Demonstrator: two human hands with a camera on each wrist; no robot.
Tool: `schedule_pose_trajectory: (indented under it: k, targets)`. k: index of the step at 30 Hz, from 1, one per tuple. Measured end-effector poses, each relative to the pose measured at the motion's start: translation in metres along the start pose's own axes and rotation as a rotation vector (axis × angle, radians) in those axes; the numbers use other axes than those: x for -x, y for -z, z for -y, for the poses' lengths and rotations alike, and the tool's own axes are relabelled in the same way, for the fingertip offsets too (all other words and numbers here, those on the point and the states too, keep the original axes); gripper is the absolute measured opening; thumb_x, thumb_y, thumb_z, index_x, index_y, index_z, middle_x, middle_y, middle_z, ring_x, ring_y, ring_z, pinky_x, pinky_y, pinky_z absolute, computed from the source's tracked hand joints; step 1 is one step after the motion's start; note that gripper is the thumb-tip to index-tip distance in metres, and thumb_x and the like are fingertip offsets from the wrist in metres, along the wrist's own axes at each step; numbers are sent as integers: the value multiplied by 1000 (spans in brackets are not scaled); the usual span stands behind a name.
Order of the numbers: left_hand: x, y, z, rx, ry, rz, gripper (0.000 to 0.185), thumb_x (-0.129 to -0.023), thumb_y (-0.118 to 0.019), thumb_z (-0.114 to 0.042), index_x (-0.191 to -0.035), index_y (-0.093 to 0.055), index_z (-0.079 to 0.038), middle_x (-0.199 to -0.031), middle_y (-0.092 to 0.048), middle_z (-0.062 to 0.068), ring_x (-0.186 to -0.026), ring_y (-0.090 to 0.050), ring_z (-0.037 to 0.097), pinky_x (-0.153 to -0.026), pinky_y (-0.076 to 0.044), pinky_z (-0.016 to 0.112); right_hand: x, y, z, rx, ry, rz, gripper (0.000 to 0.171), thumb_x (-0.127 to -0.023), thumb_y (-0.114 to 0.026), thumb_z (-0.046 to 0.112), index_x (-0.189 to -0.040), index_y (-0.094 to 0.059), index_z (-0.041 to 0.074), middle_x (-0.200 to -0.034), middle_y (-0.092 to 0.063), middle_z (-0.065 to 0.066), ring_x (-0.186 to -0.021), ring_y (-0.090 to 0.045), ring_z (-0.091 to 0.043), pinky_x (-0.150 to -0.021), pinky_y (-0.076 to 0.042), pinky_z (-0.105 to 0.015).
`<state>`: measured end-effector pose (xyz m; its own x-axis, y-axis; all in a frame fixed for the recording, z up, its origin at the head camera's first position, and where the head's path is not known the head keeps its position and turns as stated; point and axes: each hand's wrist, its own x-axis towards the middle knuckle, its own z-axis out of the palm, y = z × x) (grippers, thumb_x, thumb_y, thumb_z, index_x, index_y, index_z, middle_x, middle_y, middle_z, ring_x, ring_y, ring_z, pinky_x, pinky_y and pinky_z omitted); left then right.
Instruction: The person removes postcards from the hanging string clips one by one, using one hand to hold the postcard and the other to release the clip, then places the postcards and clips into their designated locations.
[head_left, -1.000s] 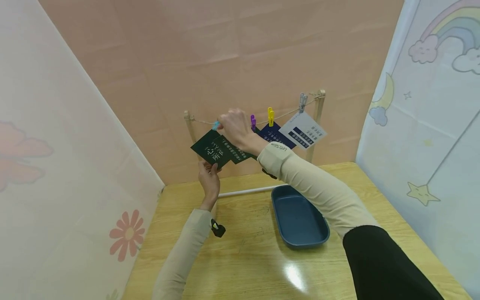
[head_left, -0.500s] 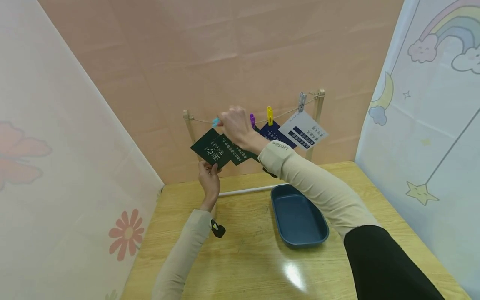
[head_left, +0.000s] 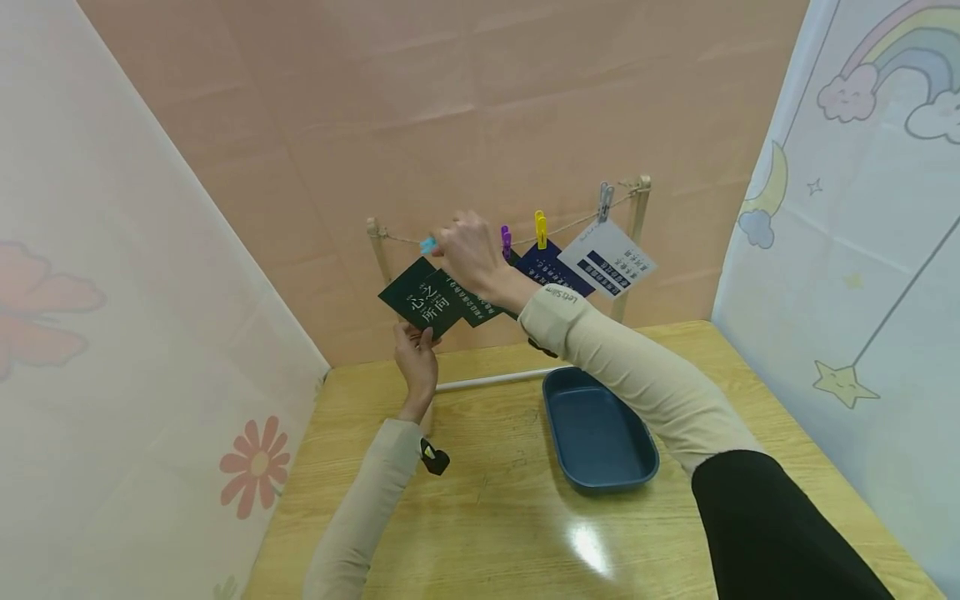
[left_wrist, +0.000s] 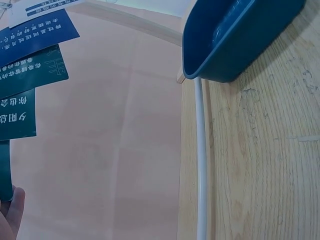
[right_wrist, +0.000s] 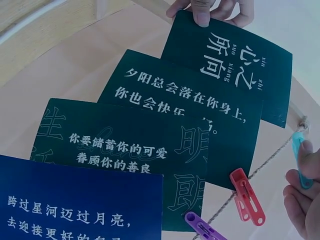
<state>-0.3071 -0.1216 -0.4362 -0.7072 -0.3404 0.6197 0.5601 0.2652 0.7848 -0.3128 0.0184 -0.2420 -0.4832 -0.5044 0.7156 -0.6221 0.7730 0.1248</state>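
Note:
My left hand (head_left: pixel 417 362) pinches the lower corner of a dark green card (head_left: pixel 417 292) with white lettering, thumb on its printed face in the right wrist view. At the left part of the string, my right hand (head_left: pixel 472 254) pinches a light blue clothespin (right_wrist: pixel 298 142) between thumb and fingers. The clothespin's tip lies along the twine (right_wrist: pixel 271 161), a little apart from the held card's upper edge in the right wrist view. A red clothespin (right_wrist: pixel 246 195) grips the neighbouring green card (right_wrist: pixel 185 102); in the head view the right hand hides this clothespin.
More cards hang from the twine, under purple (head_left: pixel 506 242), yellow (head_left: pixel 541 231) and grey (head_left: pixel 605 202) clothespins. Wooden posts (head_left: pixel 638 218) hold the twine, with a white rod (head_left: pixel 495 382) low between them. A blue tray (head_left: pixel 600 433) stands on the wooden table (head_left: pixel 480 500).
The light blue clothespin and the held card have shifted very slightly left. Both hands keep their grips; the other cards hang as before.

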Motion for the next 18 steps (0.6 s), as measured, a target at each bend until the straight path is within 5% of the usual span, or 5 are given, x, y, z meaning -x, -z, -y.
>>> schedule_pose_trajectory:
  k: [18]
  targets:
    - [5,5,8,-10,-9,12,17,-98,-57,-1,-108,-47,9,-98,-62,26,-84,-68,40,-72,-59,46,15,-7,4,-54,124,-31,19,-92,-71,14,-104,-73,0,-102,-73,-12,-93,-64,-27,-89,-51,-35]
